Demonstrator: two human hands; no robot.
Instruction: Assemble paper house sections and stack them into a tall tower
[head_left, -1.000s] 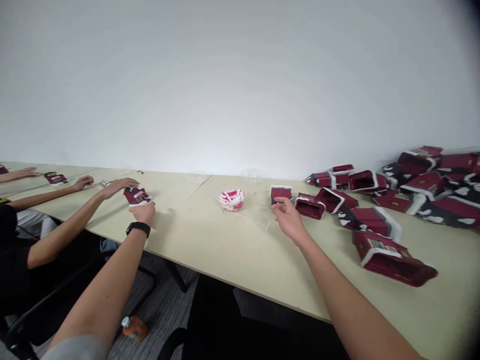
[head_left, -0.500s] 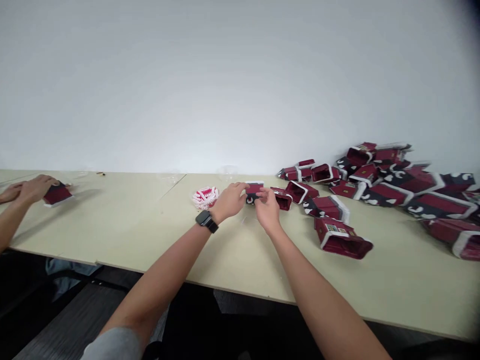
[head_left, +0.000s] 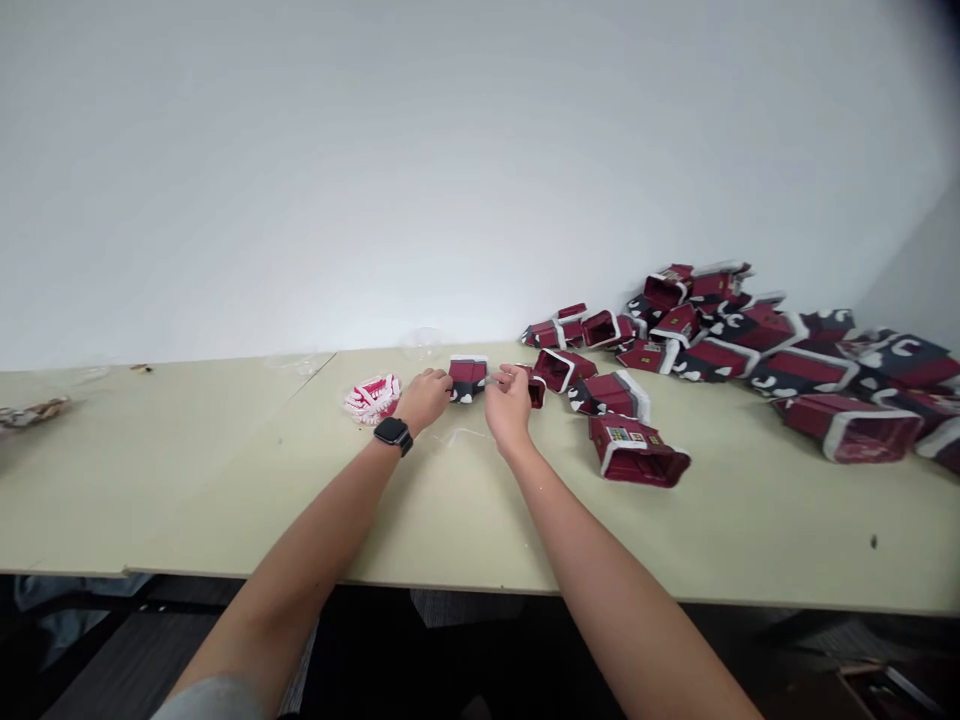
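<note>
Maroon card with white trim: that's the small house-shaped box [head_left: 467, 378], standing on the pale table [head_left: 225, 470] at 12 o'clock from the person, just in front of both hands. Left hand [head_left: 424, 399] is closed on its left side, fingers curled against the wall. Right hand [head_left: 508, 404] sits at the box's 3 o'clock, fingertips pinched together on something thin and pale beside it; I cannot tell what that is, or whether it joins the box.

It looks like folded cardboard, so light, hollow and easy to crush; I'd judge the safest hold is on the 2 opposite side walls near the folded edges, not on the open rim.

Out from there: at the box's 9 o'clock, close by the left hand, a clear dish of red-and-white pieces [head_left: 373, 398]. On the left wrist, a black watch [head_left: 393, 434]. At 3 o'clock, more boxes lie tipped over, the nearest one [head_left: 636, 449] on its side with its mouth open. Farther out toward 2 o'clock, a big heap of boxes [head_left: 757, 340] is piled against the white wall.
</note>
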